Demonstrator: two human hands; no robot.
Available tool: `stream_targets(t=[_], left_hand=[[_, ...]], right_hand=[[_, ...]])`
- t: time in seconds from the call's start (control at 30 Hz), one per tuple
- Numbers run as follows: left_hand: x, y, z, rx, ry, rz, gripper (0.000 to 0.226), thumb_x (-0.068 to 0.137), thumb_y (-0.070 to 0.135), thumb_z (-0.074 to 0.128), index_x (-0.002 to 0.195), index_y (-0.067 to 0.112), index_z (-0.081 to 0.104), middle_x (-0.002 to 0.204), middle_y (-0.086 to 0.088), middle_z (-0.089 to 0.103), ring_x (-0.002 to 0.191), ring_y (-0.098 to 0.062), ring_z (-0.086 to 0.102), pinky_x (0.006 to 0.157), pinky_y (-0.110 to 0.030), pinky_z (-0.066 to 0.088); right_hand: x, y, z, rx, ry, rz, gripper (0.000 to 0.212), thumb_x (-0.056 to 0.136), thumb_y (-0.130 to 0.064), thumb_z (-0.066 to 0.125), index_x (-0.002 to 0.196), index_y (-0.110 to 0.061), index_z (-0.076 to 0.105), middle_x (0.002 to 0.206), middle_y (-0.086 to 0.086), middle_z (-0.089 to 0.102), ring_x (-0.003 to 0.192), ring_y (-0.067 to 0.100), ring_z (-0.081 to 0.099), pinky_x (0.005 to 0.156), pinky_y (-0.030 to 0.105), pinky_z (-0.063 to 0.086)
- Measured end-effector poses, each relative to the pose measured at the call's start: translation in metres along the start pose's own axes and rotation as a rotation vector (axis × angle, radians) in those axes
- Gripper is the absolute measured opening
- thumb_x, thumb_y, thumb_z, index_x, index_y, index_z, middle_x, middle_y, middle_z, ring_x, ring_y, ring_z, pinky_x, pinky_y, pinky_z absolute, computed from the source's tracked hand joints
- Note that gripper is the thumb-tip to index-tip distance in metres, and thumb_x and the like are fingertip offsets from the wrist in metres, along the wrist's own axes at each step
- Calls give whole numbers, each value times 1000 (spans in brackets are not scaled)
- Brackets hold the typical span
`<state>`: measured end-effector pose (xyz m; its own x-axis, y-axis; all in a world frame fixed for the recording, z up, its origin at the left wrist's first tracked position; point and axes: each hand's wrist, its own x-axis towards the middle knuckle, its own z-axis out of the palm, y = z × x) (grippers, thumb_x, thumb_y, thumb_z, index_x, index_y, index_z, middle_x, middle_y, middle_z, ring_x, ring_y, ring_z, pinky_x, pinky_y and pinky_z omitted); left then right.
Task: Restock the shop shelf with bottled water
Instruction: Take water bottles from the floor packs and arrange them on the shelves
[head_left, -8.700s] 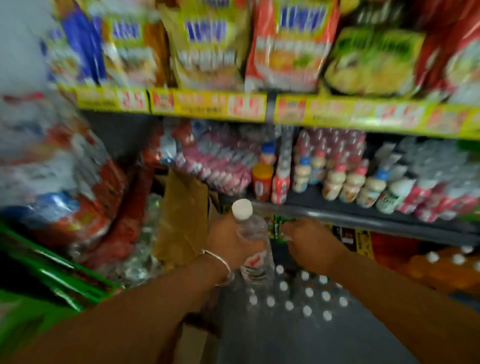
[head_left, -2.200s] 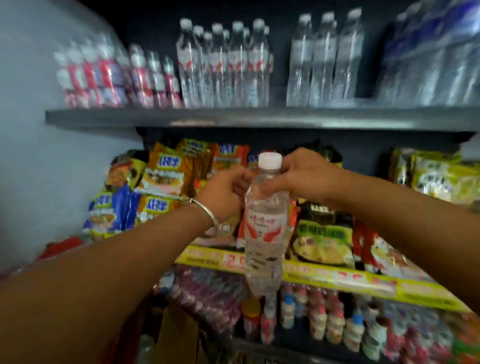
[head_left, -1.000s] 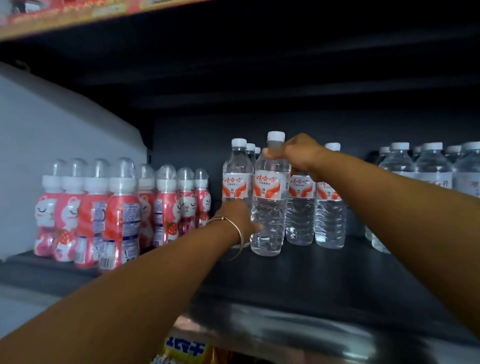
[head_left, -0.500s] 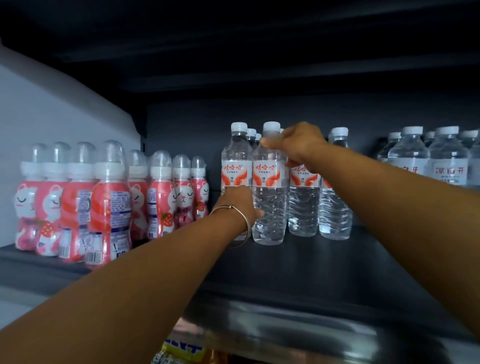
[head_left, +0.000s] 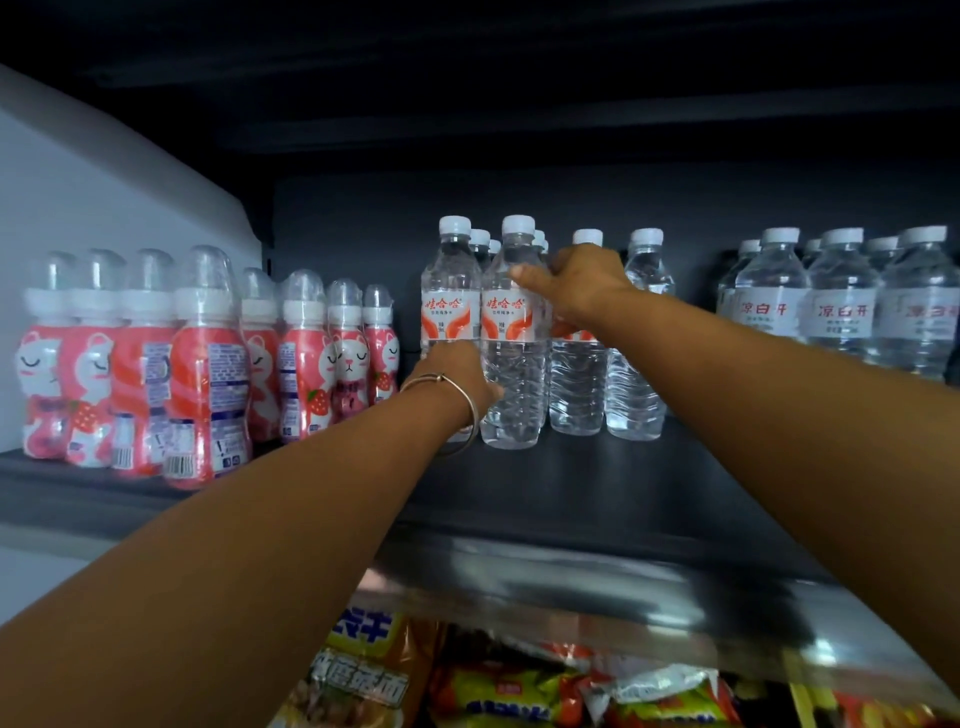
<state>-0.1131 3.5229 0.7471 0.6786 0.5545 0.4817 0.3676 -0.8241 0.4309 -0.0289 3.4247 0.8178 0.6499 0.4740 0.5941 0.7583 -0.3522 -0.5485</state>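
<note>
Water bottle (head_left: 513, 332) upright on shelf (head_left: 597, 488), front of red-label row. Left hand (head_left: 457, 374) holds base, right hand (head_left: 576, 288) loosely at shoulder. Risk: careless release nudges it, toppling neighbours.

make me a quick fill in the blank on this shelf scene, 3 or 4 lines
1. The water bottle being placed has a ___ cap.
2. The metal bangle sits on the ___ wrist.
3. The pink bottles with clear dome caps stand to the ___ of the water.
4. The right hand touches the bottle near its ___.

Missing words: white; left; left; top
</note>
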Motion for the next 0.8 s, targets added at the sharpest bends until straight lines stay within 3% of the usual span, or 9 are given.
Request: stream_targets(t=[0.07,0.13,0.23,0.33,0.4,0.5,0.67,0.8], left_hand=[[-7,7,-4,38,-1,4,33,85,29,64,102,2,62,106,-16,65,99,-30,61,78,-32,47],[-19,17,-9,68,10,21,32,86,29,63,103,2,61,107,-16,64,101,-30,60,78,-32,46],[-47,36,-17,67,70,45,30,88,24,59,107,2,58,111,-17,62,103,-32,58,83,-35,47],[-85,55,-25,91,138,85,28,88,16,57,113,3,54,115,-18,59,106,-35,56,88,-40,47],[-115,67,-27,124,186,112,32,86,12,57,117,5,52,118,-18,57,108,-36,54,92,-43,47],[-172,83,-20,161,233,146,39,84,10,58,122,7,48,126,-15,50,116,-35,48,98,-46,42],[-281,105,30,257,143,152,44,85,20,56,126,13,41,130,-11,42,122,-31,39,98,-40,31],[-348,109,94,237,53,89,47,85,20,56,129,15,38,133,-10,37,123,-32,37,101,-44,30]], right_hand=[[-13,3,-8,-80,-16,-34,53,88,-49,54,110,-1,60,95,15,67,82,25,67,83,34,53],[-30,6,-17,-180,-27,-97,53,90,-47,53,122,-4,55,112,15,63,101,27,62,82,29,45],[-61,12,-35,-286,-62,-192,50,93,-37,54,135,-11,47,133,13,53,121,28,50,94,30,40],[-101,18,-55,-362,-71,-249,44,94,-24,54,135,-13,47,136,15,51,122,32,49,102,36,40],[-135,21,-71,-451,-45,-293,39,93,-16,50,132,-11,49,132,17,54,120,35,49,99,41,43],[-198,35,-91,-576,6,-372,41,88,-6,49,128,-12,51,125,13,57,117,34,48,93,37,41],[-314,84,-107,-634,-57,-369,40,89,-12,53,128,-14,50,137,7,42,125,29,33,95,38,30],[-390,145,-93,-651,-111,-363,43,86,-12,51,129,-13,50,140,8,42,123,31,38,94,39,33]])
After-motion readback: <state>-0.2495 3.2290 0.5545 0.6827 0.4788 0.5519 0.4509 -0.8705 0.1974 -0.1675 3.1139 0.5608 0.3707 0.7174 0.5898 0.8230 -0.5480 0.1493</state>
